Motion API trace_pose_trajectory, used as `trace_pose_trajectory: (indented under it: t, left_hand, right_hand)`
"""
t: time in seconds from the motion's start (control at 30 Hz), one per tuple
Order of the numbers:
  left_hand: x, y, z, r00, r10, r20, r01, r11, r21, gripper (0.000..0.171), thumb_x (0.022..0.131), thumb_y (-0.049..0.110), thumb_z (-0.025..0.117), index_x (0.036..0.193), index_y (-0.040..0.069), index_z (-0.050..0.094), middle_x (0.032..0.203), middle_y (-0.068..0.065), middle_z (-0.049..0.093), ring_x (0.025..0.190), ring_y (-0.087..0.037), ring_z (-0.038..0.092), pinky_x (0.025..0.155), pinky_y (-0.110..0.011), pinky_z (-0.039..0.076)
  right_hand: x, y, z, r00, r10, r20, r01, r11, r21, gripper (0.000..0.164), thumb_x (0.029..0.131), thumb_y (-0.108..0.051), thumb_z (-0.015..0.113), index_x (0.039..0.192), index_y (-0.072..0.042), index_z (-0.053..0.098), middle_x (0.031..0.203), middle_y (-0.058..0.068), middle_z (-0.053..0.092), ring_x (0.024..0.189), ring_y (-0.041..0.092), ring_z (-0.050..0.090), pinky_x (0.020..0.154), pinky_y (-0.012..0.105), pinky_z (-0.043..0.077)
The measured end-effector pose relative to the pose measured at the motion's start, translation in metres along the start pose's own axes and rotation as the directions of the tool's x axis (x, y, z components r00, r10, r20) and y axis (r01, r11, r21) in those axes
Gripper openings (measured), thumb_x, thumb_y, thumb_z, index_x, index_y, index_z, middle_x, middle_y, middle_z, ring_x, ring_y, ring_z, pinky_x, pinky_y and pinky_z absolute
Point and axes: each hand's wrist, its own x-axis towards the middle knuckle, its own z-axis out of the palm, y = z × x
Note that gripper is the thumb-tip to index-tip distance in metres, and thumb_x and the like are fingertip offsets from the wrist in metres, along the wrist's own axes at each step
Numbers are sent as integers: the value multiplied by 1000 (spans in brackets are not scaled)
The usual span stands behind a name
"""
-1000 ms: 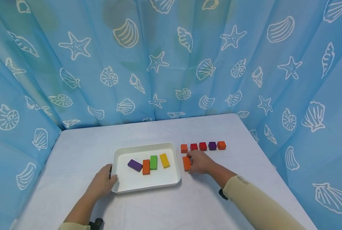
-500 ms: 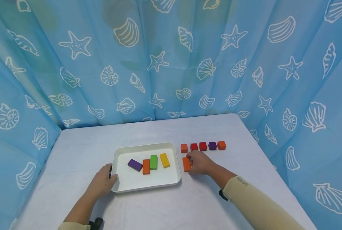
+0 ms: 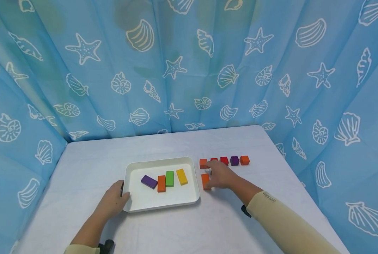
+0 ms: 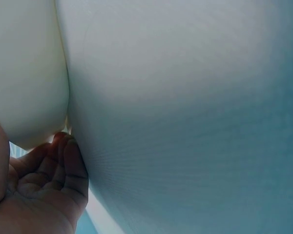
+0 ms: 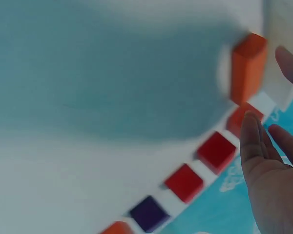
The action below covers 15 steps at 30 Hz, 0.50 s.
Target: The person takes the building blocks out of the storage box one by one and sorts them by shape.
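Note:
A white tray (image 3: 144,203) lies on the table with a purple block (image 3: 149,182), an orange block (image 3: 161,184), a green block (image 3: 169,179) and a yellow block (image 3: 182,176) in it. My left hand (image 3: 112,201) grips the tray's left end, thumb at the rim; in the left wrist view its fingers (image 4: 73,165) curl beneath the edge. Just right of the tray another oblong orange block (image 3: 205,180) rests on the cloth. Over it hovers my right hand (image 3: 222,174), thumb and fingers spread apart. The right wrist view has this orange block (image 5: 246,73) apart from the fingertips.
Behind the right hand runs a row of small cubes: an orange cube (image 3: 203,163), a partly hidden red cube (image 3: 214,159), another red cube (image 3: 224,161), a purple cube (image 3: 235,161) and a second orange cube (image 3: 244,160). A blue shell-patterned curtain (image 3: 182,88) borders the table.
My right hand has let go of the oblong orange block, and its fingers have spread and risen slightly. The left hand and the tray have stayed put.

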Motion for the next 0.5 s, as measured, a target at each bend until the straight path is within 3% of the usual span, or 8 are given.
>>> trace_pose_trajectory:
  t: [0.23,0.5]
  left_hand:
    - [1,0,1,1000,2,-3,-2,1000,-4,63,107,16,59,156,-15,33,151,-37,46,140,-55,46,114,-67,40]
    - [1,0,0,1000,-4,-8,4,1000,-8,64,107,16,60,156,-15,33,151,-38,46,140,-55,46,114,-67,40]
  right_hand:
    - [12,-43,-9,996,-88,-8,88,996,3,85,78,-25,97,152,-15,58,140,7,62,116,23,64,89,39,65]
    - [34,-108,16,970,-219,108,222,975,-21,76,85,-22,92,153,-14,57,141,6,61,118,19,64,94,35,61]
